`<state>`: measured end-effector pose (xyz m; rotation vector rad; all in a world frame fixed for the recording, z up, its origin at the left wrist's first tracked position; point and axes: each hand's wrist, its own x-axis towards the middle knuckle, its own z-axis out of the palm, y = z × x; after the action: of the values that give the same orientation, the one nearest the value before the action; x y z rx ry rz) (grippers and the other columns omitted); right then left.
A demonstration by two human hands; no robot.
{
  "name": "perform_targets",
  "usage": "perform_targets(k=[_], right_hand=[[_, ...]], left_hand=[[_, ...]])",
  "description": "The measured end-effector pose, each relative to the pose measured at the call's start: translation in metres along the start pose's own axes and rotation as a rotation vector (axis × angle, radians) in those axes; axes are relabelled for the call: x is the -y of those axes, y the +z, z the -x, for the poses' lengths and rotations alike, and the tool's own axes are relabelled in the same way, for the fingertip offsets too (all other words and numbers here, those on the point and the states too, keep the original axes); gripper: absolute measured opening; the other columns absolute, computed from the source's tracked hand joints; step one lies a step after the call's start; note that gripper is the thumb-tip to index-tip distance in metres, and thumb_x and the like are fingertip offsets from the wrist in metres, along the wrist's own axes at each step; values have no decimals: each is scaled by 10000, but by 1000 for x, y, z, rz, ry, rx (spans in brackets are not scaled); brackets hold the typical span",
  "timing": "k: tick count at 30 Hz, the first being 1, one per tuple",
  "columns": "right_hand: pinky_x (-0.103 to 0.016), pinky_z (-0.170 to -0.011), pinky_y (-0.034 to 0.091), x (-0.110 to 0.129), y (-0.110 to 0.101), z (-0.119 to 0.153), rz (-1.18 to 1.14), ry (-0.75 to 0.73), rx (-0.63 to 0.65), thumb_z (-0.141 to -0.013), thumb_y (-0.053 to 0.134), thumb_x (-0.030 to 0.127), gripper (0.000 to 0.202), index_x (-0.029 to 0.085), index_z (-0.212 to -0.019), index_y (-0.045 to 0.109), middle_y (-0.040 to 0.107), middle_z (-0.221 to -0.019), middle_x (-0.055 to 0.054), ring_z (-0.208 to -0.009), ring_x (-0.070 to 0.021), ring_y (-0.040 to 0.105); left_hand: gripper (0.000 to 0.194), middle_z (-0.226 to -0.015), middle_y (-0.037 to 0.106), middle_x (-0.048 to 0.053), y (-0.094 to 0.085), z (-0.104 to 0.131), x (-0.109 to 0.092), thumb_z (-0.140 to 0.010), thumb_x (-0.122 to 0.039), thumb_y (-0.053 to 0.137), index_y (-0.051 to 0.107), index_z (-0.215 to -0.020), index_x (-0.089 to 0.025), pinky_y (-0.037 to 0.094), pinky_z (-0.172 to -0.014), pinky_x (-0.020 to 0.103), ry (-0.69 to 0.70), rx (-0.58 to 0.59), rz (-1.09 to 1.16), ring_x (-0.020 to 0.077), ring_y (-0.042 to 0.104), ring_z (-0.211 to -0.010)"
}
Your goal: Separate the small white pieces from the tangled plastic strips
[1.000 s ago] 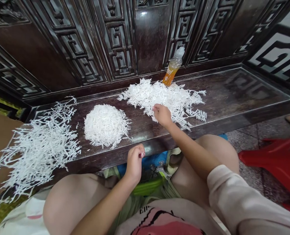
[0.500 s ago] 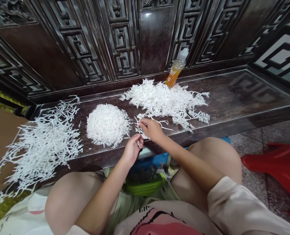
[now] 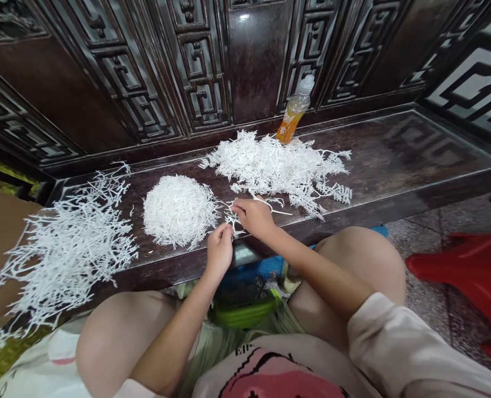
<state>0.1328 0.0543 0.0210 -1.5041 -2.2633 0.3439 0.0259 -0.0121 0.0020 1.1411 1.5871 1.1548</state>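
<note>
My right hand [image 3: 257, 216] pinches a white sprig [image 3: 233, 220] near the worktop's [image 3: 394, 149] front edge, fingers closed; my left hand [image 3: 219, 249] is also closed just beside it, contents too small to tell. Risk: too hard a tug at the pinch could snap the thin sprig. Its long axis appears roughly left-right, branched end toward the round pile [image 3: 179, 210].

Right hand [image 3: 254, 215] pinching white branched sprig [image 3: 232, 220]. Left hand [image 3: 219, 249] just nearer body, fingertips closed at sprig's edge. Rounded white heap [image 3: 180, 211] left of both hands; looser white tangle [image 3: 77, 240] farther left. Spread white pile [image 3: 270, 163] beyond right hand, orange-drink bottle [image 3: 292, 119] behind it. Dark bench [image 3: 386, 146] below hands' work. Red plastic object [image 3: 464, 265] far right.
</note>
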Motion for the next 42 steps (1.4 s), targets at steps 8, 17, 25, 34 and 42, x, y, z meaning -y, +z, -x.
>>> perform_targets(k=[8, 17, 25, 34, 42], right_hand=[[-261, -686, 267, -8, 7, -5, 103, 71, 30, -818, 358, 271, 262, 207, -726, 594, 637, -675, -23, -622, -128, 521], [-220, -520, 256, -55, -10, -30, 60, 365, 3, -832, 333, 316, 297, 188, -818, 601, 625, -744, -41, -631, -132, 515], [-217, -538, 257, -5, 13, -6, -10, 190, 138, -826, 356, 356, 277, 219, -830, 597, 630, -754, -11, -665, -124, 524], [-228, -533, 241, 5, 5, 0, 54, 116, 218, -843, 327, 356, 303, 203, -838, 588, 633, -776, -30, -682, -129, 535], [-231, -550, 254, 1, 4, -3, 90, 126, 187, -830, 352, 322, 270, 207, -779, 591, 642, -751, -24, -672, -134, 543]], left_hand=[[229, -507, 296, -24, 1, 4, -5, -703, -130, 327, 280, -483, -179, 215, -524, 242, 161, -66, -139, 109, 306, -522], [134, -489, 333, -15, -7, 11, -1, -611, -144, 367, 395, -481, -162, 233, -491, 230, -202, 150, 385, 93, 308, -488], [139, -534, 396, -15, -6, -10, 11, -617, -170, 390, 515, -651, -119, 238, -443, 196, -551, 227, 784, 58, 331, -444], [256, -555, 373, -43, 3, -2, 8, -691, -386, 507, 459, -585, -158, 254, -526, 203, -138, 165, 235, 70, 325, -536], [164, -590, 465, -32, 2, -2, 10, -723, -275, 406, 476, -615, -174, 291, -584, 208, -67, 162, -14, 100, 415, -597]])
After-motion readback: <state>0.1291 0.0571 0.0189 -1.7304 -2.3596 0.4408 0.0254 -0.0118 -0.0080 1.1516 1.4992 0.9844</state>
